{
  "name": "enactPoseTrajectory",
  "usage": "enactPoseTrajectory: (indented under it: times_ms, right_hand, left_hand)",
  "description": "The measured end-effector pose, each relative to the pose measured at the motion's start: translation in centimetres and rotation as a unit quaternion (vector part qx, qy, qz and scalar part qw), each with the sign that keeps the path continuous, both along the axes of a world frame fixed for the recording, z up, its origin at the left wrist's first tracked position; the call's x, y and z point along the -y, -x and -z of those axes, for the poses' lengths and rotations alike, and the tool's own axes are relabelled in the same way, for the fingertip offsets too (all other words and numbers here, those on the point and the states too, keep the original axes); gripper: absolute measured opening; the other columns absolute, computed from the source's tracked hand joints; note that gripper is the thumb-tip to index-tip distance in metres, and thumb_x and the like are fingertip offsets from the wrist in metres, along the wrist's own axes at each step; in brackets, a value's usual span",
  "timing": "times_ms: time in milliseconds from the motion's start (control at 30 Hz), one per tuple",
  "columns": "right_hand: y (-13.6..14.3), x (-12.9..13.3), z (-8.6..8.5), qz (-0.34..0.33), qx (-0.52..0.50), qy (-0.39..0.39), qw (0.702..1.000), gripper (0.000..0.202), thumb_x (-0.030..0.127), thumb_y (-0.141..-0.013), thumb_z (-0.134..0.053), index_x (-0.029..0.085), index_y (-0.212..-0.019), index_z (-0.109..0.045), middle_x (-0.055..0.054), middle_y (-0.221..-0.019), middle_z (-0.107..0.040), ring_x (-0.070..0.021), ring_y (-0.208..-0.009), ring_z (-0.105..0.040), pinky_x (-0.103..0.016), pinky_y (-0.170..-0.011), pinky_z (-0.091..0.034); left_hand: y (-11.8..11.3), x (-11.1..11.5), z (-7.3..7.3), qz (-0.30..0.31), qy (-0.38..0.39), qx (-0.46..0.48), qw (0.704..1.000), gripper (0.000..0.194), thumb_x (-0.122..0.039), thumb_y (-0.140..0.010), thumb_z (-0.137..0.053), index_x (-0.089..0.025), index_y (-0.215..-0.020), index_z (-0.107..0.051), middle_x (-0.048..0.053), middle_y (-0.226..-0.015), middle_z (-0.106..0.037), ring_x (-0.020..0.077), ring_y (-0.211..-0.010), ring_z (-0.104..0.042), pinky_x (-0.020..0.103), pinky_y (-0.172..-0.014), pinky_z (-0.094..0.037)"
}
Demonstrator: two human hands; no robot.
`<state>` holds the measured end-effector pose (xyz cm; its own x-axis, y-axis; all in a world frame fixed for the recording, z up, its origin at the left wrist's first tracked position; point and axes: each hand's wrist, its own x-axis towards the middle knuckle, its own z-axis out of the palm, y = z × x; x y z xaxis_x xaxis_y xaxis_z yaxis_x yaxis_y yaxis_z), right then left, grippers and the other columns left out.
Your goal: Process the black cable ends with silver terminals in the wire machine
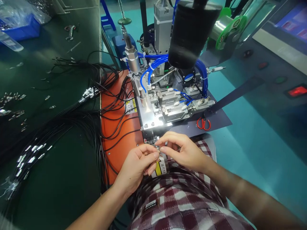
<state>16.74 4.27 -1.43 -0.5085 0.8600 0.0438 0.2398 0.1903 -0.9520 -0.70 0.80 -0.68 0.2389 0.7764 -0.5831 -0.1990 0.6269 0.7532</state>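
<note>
My left hand (141, 161) is closed in a pinch, thumb against the index finger, in front of the machine's near end. Close against it, my right hand (185, 148) curls its thumb and index finger towards the same spot. Something small and shiny seems to sit where the fingertips meet, too small to name. Just beyond the fingers stands the metal machine (150, 111) with its cylinders and blue air tubes (159, 60). Below the hands a yellow and white label (161, 168) shows on the machine's front.
Black cables (79, 113) with metal connector ends run over the dark green table (59, 191) and orange plate (120, 127). Loose metal pieces (11, 99) and a blue bin (24, 28) lie left. Red-handled scissors (203, 124) rest at right; a black cylinder (192, 35) hangs overhead.
</note>
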Motion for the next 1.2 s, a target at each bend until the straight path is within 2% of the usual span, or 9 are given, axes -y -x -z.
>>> enactPoseTrajectory:
  times_ms: [133, 267, 433, 667, 933, 1000, 1067, 1133, 1200]
  right_hand:
    - [0.2, -0.4, 0.0, -0.027, 0.007, -0.013, 1.0, 0.008, 0.014, -0.085, -0.058, 0.016, -0.079, -0.061, -0.001, -0.078, -0.059, -0.0103, -0.065, -0.051, -0.023, -0.058, -0.041]
    - [0.1, -0.2, 0.0, -0.025, 0.037, -0.035, 0.998, 0.012, 0.013, -0.089, -0.051, 0.018, -0.078, -0.054, -0.001, -0.076, -0.055, -0.0118, -0.066, -0.05, -0.024, -0.06, -0.04]
    - [0.1, 0.5, 0.2, -0.009, 0.065, -0.145, 0.987, 0.01, 0.014, -0.09, -0.046, 0.019, -0.083, -0.052, -0.003, -0.081, -0.056, -0.0148, -0.072, -0.051, -0.027, -0.063, -0.04]
    - [0.1, 0.9, 1.2, 0.015, 0.111, -0.27, 0.956, 0.011, 0.017, -0.092, -0.044, 0.018, -0.085, -0.052, -0.006, -0.08, -0.059, -0.0175, -0.072, -0.052, -0.03, -0.064, -0.04]
    - [0.7, 1.9, 2.1, 0.05, 0.129, -0.277, 0.951, 0.014, 0.017, -0.093, -0.042, 0.018, -0.083, -0.052, -0.006, -0.078, -0.059, -0.0174, -0.069, -0.051, -0.031, -0.063, -0.039]
    - [0.8, 1.9, 1.9, 0.052, 0.134, -0.279, 0.95, 0.014, 0.017, -0.093, -0.042, 0.018, -0.083, -0.052, -0.006, -0.077, -0.059, -0.0174, -0.069, -0.05, -0.031, -0.063, -0.038]
    - [0.8, 1.9, 1.5, 0.047, 0.144, -0.284, 0.947, 0.014, 0.017, -0.093, -0.042, 0.018, -0.082, -0.052, -0.005, -0.077, -0.059, -0.0172, -0.068, -0.05, -0.031, -0.062, -0.037]
    - [0.7, 1.8, 1.1, 0.042, 0.153, -0.291, 0.943, 0.015, 0.017, -0.093, -0.042, 0.018, -0.082, -0.052, -0.005, -0.077, -0.059, -0.0172, -0.068, -0.049, -0.031, -0.061, -0.036]
    - [0.6, 1.8, 0.8, 0.039, 0.151, -0.286, 0.945, 0.015, 0.016, -0.092, -0.042, 0.018, -0.081, -0.052, -0.005, -0.077, -0.058, -0.0172, -0.068, -0.05, -0.03, -0.061, -0.036]
  left_hand:
    - [0.0, 0.0, -0.2, 0.001, 0.0, -0.002, 1.0, 0.022, -0.029, -0.072, -0.072, -0.013, -0.071, -0.057, -0.004, -0.055, -0.053, 0.0017, -0.038, -0.035, 0.019, -0.042, -0.019]
    - [0.0, 0.0, -0.5, -0.015, 0.003, -0.004, 1.0, 0.021, -0.03, -0.075, -0.069, -0.014, -0.073, -0.056, -0.006, -0.052, -0.049, 0.0015, -0.039, -0.031, 0.019, -0.044, -0.02]
    - [0.1, 0.1, -0.4, -0.021, -0.006, -0.015, 1.0, 0.02, -0.03, -0.075, -0.07, -0.014, -0.074, -0.058, -0.003, -0.058, -0.054, 0.0012, -0.041, -0.031, 0.019, -0.045, -0.02]
    - [0.1, 0.2, -0.1, -0.024, -0.005, -0.014, 1.0, 0.019, -0.03, -0.072, -0.072, -0.012, -0.076, -0.064, -0.007, -0.045, -0.043, 0.0023, -0.041, -0.028, 0.019, -0.045, -0.018]
    - [0.0, 0.2, -0.2, -0.037, -0.016, -0.046, 0.998, 0.017, -0.03, -0.074, -0.069, -0.015, -0.072, -0.06, -0.009, -0.041, -0.039, 0.0038, -0.039, -0.028, 0.019, -0.043, -0.02]
    - [0.1, 0.4, -0.5, -0.01, -0.059, -0.105, 0.993, 0.015, -0.03, -0.076, -0.067, -0.016, -0.075, -0.061, -0.007, -0.046, -0.044, 0.0056, -0.042, -0.034, 0.019, -0.044, -0.025]
    - [0.2, 0.7, -0.8, 0.018, -0.145, -0.194, 0.97, 0.011, -0.027, -0.079, -0.065, -0.017, -0.078, -0.064, -0.002, -0.059, -0.055, 0.0089, -0.051, -0.045, 0.02, -0.049, -0.034]
    - [0.2, 1.1, -0.9, 0.029, -0.258, -0.277, 0.925, 0.007, -0.023, -0.082, -0.062, -0.018, -0.081, -0.065, 0.002, -0.076, -0.062, 0.013, -0.066, -0.054, 0.023, -0.058, -0.041]
    - [0.2, 1.5, -0.7, 0.032, -0.356, -0.323, 0.876, 0.008, -0.018, -0.085, -0.057, -0.019, -0.086, -0.065, 0.004, -0.084, -0.063, 0.0148, -0.075, -0.056, 0.024, -0.066, -0.043]
